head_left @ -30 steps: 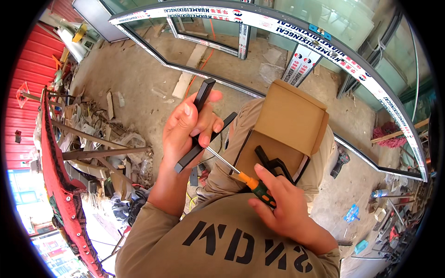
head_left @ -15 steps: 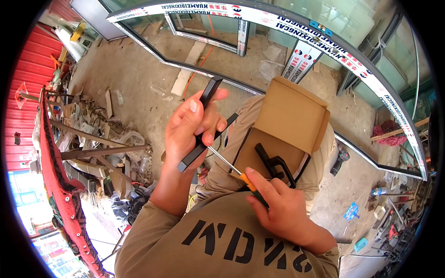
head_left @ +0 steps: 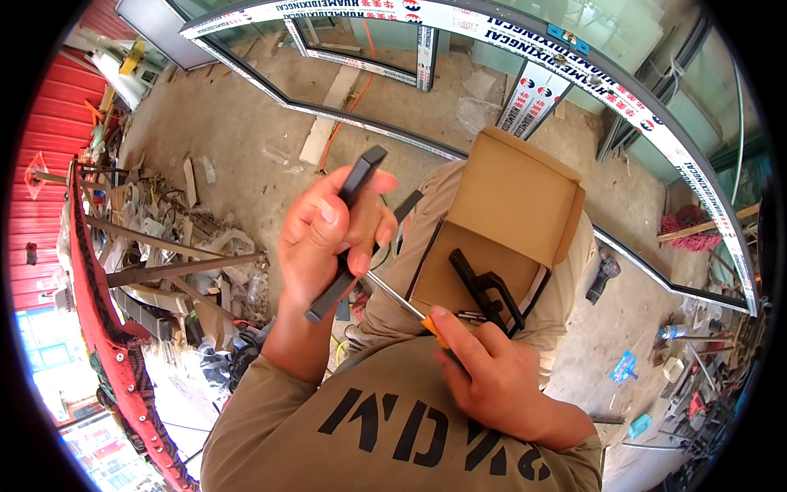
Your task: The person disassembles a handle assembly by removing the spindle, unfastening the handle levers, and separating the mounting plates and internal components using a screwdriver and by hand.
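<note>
left hand (head_left: 332, 238) clamped on black handle bar (head_left: 344, 234), steadying it | right hand (head_left: 492, 377) gripping screwdriver (head_left: 406, 305), tip at bar | open cardboard box (head_left: 500, 221) on lap, parts within reach

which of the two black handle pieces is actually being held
The long flat black metal handle, gripped in the left hand. The other black handle lies loose in the open cardboard box.

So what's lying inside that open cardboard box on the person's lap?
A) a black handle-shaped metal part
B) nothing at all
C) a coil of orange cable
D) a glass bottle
A: the open cardboard box on the lap holds a black handle-shaped part, just above the right hand that grips an orange-handled screwdriver.
</note>
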A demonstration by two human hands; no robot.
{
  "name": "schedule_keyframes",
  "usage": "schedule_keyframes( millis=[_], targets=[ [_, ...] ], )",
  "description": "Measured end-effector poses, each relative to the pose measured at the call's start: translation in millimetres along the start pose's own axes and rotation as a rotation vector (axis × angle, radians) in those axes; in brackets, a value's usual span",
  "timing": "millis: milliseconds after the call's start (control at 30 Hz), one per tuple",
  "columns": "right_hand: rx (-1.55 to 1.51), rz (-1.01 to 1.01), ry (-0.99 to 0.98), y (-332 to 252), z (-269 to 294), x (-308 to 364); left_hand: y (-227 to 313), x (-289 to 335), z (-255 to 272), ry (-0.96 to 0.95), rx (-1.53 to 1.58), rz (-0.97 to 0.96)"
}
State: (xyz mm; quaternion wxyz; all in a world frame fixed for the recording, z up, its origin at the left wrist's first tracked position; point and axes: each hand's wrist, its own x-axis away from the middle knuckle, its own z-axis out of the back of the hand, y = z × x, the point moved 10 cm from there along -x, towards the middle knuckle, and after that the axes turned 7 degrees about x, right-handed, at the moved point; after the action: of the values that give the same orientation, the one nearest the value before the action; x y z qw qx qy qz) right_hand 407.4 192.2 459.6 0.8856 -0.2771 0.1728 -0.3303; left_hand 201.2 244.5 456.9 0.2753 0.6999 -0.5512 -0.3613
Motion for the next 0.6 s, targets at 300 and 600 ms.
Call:
schedule_keyframes(
  millis=[300,600],
  targets=[
    [-0.062,-0.018,-0.062,2.5,0.5,-0.5,-4.6,0.3,1.7,0.049,-0.02,0.034],
    [-0.209,-0.027,-0.024,7.8,1.0,-0.1,-1.7,2.0,0.1,0.056,0.008,0.032]
  ],
)
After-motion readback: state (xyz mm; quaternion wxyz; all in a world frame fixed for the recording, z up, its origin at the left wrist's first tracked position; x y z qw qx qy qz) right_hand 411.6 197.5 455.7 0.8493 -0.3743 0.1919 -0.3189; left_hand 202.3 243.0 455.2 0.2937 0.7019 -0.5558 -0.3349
